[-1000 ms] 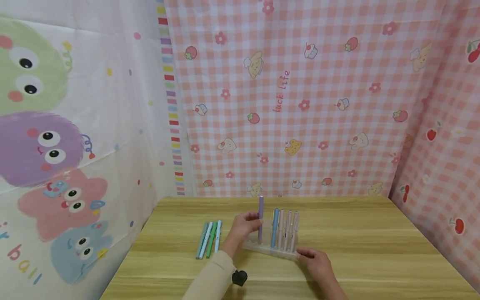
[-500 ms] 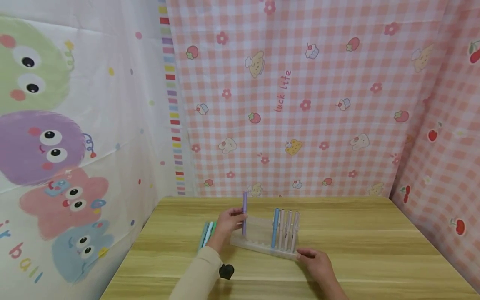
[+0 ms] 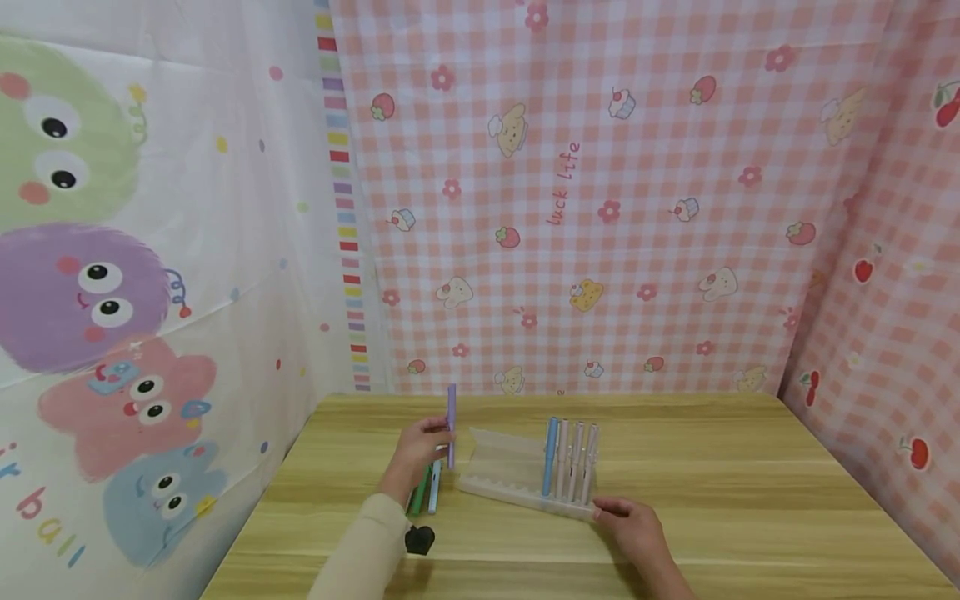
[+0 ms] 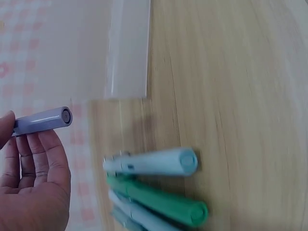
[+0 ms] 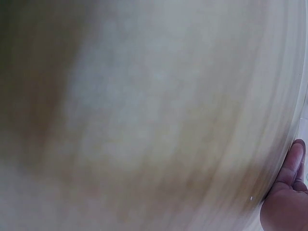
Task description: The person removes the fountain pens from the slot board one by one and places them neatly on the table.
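My left hand (image 3: pixel 416 450) pinches a purple pen (image 3: pixel 452 425), held upright above the table left of a clear plastic pen rack (image 3: pixel 498 462). In the left wrist view the purple pen (image 4: pixel 43 121) points its round end to the right, between thumb and fingers. At the rack's right end, my right hand (image 3: pixel 633 529) holds its corner with thumb and fingers. A blue pen (image 3: pixel 551 458) and several pale pink pens stand in the rack's right part; its left slots hold none. The right wrist view shows mostly blurred tabletop and part of the hand (image 5: pixel 286 197).
Below my left hand lie several loose pens, among them a green pen (image 4: pixel 163 198) and a light blue pen (image 4: pixel 154 162); the hand partly hides them in the head view. The wooden table (image 3: pixel 750 500) meets checked cloth (image 3: pixel 637 250) at the back.
My left hand has lifted the purple pen out of the rack's left part and carried it left, over the loose pens. The right hand and the rack have stayed in place.
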Demonstrator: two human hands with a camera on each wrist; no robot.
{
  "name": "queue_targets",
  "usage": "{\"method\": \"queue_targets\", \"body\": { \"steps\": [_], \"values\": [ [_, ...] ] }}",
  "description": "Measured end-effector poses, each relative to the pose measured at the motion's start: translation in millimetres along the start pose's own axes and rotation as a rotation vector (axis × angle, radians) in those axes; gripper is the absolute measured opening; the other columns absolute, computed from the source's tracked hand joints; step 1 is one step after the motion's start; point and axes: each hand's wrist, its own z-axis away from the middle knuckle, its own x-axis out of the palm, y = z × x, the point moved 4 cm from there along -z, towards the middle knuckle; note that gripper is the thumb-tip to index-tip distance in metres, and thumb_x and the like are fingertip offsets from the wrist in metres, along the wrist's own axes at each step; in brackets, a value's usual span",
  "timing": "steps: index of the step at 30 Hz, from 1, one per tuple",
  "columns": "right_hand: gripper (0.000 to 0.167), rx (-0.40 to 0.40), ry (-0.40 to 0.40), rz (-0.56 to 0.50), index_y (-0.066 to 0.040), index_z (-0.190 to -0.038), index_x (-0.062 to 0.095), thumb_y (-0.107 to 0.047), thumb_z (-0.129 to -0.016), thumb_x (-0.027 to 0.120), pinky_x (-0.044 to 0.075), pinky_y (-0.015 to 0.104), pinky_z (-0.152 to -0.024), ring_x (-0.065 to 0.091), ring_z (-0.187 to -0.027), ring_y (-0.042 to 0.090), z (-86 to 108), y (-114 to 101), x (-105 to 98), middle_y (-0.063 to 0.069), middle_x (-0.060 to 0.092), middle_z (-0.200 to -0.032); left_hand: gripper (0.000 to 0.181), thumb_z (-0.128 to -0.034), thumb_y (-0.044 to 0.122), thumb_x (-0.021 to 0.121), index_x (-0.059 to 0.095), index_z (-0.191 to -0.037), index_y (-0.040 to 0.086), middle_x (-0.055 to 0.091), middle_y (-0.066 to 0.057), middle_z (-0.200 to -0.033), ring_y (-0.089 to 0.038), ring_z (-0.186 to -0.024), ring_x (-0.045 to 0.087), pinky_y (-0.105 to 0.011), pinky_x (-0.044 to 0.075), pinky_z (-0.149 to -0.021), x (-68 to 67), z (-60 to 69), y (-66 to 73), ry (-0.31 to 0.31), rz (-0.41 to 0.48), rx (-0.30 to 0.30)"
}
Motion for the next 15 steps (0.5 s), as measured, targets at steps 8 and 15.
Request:
{"method": "queue_targets", "body": {
  "steps": [8,15],
  "values": [
    [0.017,0.004,0.005,-0.010,0.003,-0.101,0.075,-0.008,-0.088,0.073,0.049,0.031,-0.077,0.062,-0.091,0.019,-0.9,2.1,0.5,0.012,0.073,-0.099,0.036,-0.0893,-0.006,0.067,0.058,-0.124,-0.012,0.061,-0.021,-0.114,-0.024,-0.096,0.062,-0.052,0.048,-0.096,-32.2,0.7,-5.5,0.067,0.018,-0.037],
    [0.017,-0.006,0.003,-0.012,0.003,-0.101,0.075,-0.007,-0.088,0.072,0.049,0.030,-0.076,0.062,-0.090,0.019,-0.9,2.1,0.1,0.013,0.073,-0.098,0.040,-0.0920,-0.005,0.062,0.053,-0.130,-0.014,0.057,-0.028,-0.125,-0.028,-0.104,0.060,-0.051,0.045,-0.101,-64.7,3.4,-11.8,0.104,0.036,-0.075]
  ]
}}
